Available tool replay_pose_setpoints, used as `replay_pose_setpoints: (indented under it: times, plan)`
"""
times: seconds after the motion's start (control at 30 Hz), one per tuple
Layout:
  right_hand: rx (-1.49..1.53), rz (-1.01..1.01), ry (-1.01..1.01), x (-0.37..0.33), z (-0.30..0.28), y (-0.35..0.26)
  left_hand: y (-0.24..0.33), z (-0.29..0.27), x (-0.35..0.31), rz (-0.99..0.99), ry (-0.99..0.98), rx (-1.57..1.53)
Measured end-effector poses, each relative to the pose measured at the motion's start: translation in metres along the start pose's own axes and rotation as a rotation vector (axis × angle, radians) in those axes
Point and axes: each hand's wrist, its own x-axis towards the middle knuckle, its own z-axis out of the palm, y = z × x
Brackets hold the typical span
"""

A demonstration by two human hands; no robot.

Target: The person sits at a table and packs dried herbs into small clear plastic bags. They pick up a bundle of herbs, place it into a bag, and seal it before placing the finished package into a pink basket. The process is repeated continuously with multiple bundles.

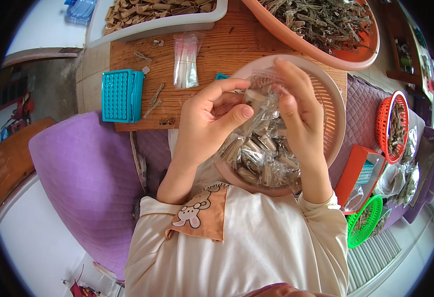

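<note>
Over a pale pink slotted basket [336, 119], my left hand [209, 116] and my right hand [301, 106] are raised close together. Between them is a small clear zip bag [262, 101] with pale dried pieces inside. My left thumb and fingers close on the bag's left side, while my right thumb and fingertips pinch near its upper right edge. Fingers and glare hide part of the bag. Below, several filled clear bags [269, 158] of dried brown pieces lie heaped in the basket.
On the wooden table [152, 47] lie a stack of empty zip bags [186, 62] and teal ridged trays [122, 95]. Behind stand a white tub [177, 22] of brown pieces and an orange basin [360, 57] of dried stalks. Red [383, 119] and green baskets [359, 240] sit right.
</note>
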Motion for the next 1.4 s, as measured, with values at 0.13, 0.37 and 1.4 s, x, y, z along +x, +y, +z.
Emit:
replay_pose_setpoints:
  times: [0.13, 0.37, 1.4]
  plan:
    - [0.282, 0.259, -0.126, -0.009, -0.005, -0.002, -0.006, 0.001, -0.006, 0.035, 0.046, -0.035]
    - [0.088, 0.414, -0.204, -0.009, -0.006, -0.004, -0.014, 0.011, -0.009, 0.204, 0.115, 0.112]
    - [-0.540, -0.085, -0.232, -0.002, 0.008, -0.027, 0.019, 0.004, 0.010, 0.878, 0.141, 1.030]
